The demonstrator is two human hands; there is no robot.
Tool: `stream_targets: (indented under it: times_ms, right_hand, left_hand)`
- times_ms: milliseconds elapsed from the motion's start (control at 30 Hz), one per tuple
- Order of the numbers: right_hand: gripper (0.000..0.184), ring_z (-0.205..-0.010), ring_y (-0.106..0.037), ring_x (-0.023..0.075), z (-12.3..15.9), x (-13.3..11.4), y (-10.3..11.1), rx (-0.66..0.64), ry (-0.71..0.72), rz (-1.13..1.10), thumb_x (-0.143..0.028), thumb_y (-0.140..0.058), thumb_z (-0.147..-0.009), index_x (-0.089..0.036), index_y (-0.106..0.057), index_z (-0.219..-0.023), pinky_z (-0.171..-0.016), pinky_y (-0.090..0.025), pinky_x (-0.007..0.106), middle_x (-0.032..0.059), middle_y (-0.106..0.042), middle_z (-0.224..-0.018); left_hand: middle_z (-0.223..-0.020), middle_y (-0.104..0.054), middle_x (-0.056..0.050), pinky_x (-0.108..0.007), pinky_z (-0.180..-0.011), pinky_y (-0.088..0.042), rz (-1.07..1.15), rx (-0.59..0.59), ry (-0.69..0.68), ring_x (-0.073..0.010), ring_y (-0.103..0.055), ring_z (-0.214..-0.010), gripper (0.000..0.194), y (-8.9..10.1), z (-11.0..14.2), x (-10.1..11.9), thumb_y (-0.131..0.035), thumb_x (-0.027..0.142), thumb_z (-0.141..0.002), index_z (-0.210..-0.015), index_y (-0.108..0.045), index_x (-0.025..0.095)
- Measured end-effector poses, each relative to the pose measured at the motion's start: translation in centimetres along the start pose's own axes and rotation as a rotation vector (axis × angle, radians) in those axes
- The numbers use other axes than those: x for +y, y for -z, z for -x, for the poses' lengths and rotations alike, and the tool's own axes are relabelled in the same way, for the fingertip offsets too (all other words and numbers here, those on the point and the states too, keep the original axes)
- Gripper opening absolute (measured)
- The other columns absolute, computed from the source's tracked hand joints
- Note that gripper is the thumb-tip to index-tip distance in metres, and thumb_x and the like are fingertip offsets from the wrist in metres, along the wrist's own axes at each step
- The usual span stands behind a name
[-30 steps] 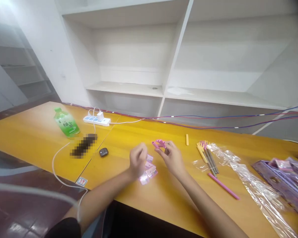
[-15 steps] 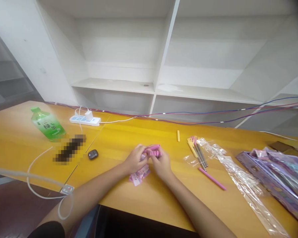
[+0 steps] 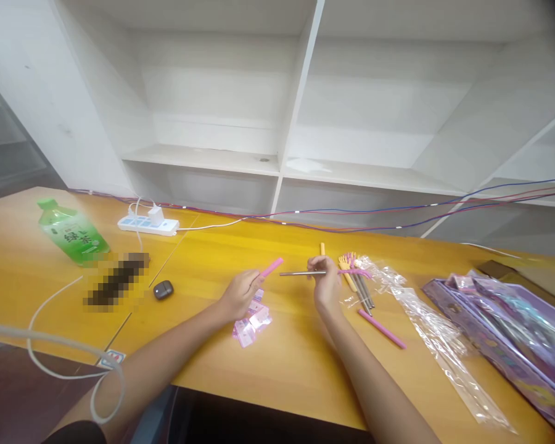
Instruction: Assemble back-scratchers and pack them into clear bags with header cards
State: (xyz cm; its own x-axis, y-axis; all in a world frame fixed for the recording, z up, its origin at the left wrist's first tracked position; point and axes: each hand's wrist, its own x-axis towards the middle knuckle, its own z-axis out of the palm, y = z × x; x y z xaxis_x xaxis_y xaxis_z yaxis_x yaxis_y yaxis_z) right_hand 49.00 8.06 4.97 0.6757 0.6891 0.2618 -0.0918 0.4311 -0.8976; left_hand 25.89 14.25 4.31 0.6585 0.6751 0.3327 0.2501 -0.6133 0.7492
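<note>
My left hand (image 3: 241,291) grips a short pink tube (image 3: 271,267) that points up and to the right. My right hand (image 3: 325,279) pinches a thin grey metal rod (image 3: 300,272) held level, its free end pointing left toward the pink tube; a pink hand-shaped head (image 3: 358,271) sticks out on the rod's right side. A gap separates the two pieces. Small pink packets (image 3: 252,321) lie on the yellow table (image 3: 282,364) just under my left hand.
Right of my right hand lie more rods with hand-shaped heads (image 3: 358,283), a pink tube (image 3: 382,328), a yellow tube (image 3: 322,248), clear wrapping (image 3: 439,345) and purple boxes (image 3: 513,339). At left: a green bottle (image 3: 71,233), power strip (image 3: 148,224), small black case (image 3: 163,289), white cable (image 3: 50,357).
My hands were together on the pink piece; now they have drawn apart, the left with the pink tube and the right with the metal rod. The camera view shifted left.
</note>
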Motion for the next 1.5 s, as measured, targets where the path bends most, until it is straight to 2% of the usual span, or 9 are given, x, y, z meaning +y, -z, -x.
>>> stream_targets:
  times_ms: [67, 133, 233, 433, 733, 1000, 1100, 1333, 1500]
  right_hand:
    - [0.045, -0.047, -0.036, 0.0080, -0.8, -0.2, 0.5, -0.028, -0.096, -0.076, -0.062, -0.064, -0.091, -0.022, -0.058, -0.073, -0.042, -0.025, 0.022, -0.0027, -0.054, -0.063]
    - [0.047, -0.044, -0.027, 0.0062, -1.3, -0.4, 0.6, -0.076, -0.177, -0.157, -0.062, -0.073, -0.087, -0.022, -0.054, -0.072, -0.039, -0.020, 0.021, -0.0054, -0.049, -0.059]
    - [0.050, -0.047, -0.029, 0.0059, -1.5, -0.9, 0.6, -0.101, -0.216, -0.244, -0.060, -0.081, -0.083, -0.022, -0.051, -0.072, -0.038, -0.024, 0.018, -0.0077, -0.041, -0.059]
    - [0.056, -0.048, -0.027, 0.0060, -1.7, -1.8, 0.7, -0.074, -0.196, -0.389, -0.062, -0.079, -0.087, -0.022, -0.043, -0.071, -0.036, -0.024, 0.015, -0.0090, -0.032, -0.060]
    - [0.053, -0.047, -0.028, 0.0062, -2.1, -1.7, 1.3, -0.050, -0.197, -0.431, -0.059, -0.073, -0.093, -0.022, -0.042, -0.073, -0.037, -0.029, 0.014, -0.0087, -0.034, -0.061]
    - [0.026, -0.049, -0.036, 0.0088, -1.9, -0.7, 1.4, -0.064, -0.202, -0.354, -0.037, -0.063, -0.088, -0.022, -0.050, -0.071, -0.040, -0.036, 0.018, -0.0039, -0.046, -0.062]
    - [0.023, -0.048, -0.039, 0.0100, -1.6, -0.3, 1.2, -0.077, -0.195, -0.324, -0.037, -0.056, -0.089, -0.023, -0.049, -0.072, -0.040, -0.039, 0.019, -0.0029, -0.048, -0.061]
    - [0.024, -0.037, -0.032, 0.0078, -1.3, -0.1, 1.0, -0.041, -0.140, -0.235, -0.044, -0.059, -0.088, -0.025, -0.051, -0.078, -0.030, -0.029, 0.019, -0.0048, -0.054, -0.062]
    - [0.028, -0.038, -0.034, 0.0080, -1.2, 0.3, 0.9, -0.008, -0.136, -0.210, -0.049, -0.062, -0.086, -0.025, -0.051, -0.077, -0.032, -0.037, 0.020, -0.0054, -0.054, -0.060]
  left_hand:
    - [-0.082, -0.059, -0.001, -0.031, -0.073, -0.039, -0.004, -0.013, 0.004, -0.0173, -0.055, -0.077, 0.045, 0.0, 0.0, 0.1, -0.032, 0.050, -0.111, -0.087, -0.056, 0.021]
    - [-0.092, -0.066, -0.003, -0.032, -0.077, -0.042, -0.005, -0.031, 0.007, -0.0186, -0.060, -0.084, 0.042, -0.1, 0.1, 0.1, -0.032, 0.047, -0.111, -0.103, -0.063, 0.021]
    - [-0.104, -0.071, -0.005, -0.033, -0.080, -0.044, -0.017, -0.050, 0.007, -0.0198, -0.063, -0.091, 0.040, -0.2, 0.2, -0.1, -0.034, 0.046, -0.112, -0.118, -0.064, 0.021]
    - [-0.099, -0.070, -0.005, -0.033, -0.079, -0.044, -0.085, -0.088, -0.001, -0.0205, -0.062, -0.089, 0.036, -0.4, 0.1, -0.3, -0.035, 0.043, -0.110, -0.113, -0.064, 0.021]
    - [-0.101, -0.069, -0.005, -0.033, -0.082, -0.045, -0.144, -0.127, -0.008, -0.0207, -0.063, -0.090, 0.030, -0.4, 0.1, 0.1, -0.040, 0.042, -0.109, -0.113, -0.062, 0.022]
    - [-0.106, -0.071, -0.007, -0.034, -0.084, -0.047, -0.152, -0.132, -0.060, -0.0209, -0.064, -0.094, 0.036, -0.3, 0.2, 0.2, -0.036, 0.043, -0.111, -0.119, -0.064, 0.021]
    - [-0.101, -0.070, -0.006, -0.033, -0.082, -0.046, -0.174, -0.125, -0.069, -0.0205, -0.063, -0.091, 0.038, -0.4, 0.2, 0.2, -0.036, 0.044, -0.111, -0.115, -0.066, 0.021]
    - [-0.102, -0.070, -0.005, -0.033, -0.083, -0.045, -0.192, -0.130, -0.063, -0.0203, -0.063, -0.093, 0.037, -0.1, 0.0, 0.0, -0.036, 0.044, -0.112, -0.115, -0.067, 0.022]
    - [-0.100, -0.070, -0.005, -0.032, -0.083, -0.046, -0.174, -0.145, -0.078, -0.0201, -0.063, -0.091, 0.040, 0.2, -0.1, 0.2, -0.036, 0.045, -0.112, -0.115, -0.069, 0.022]
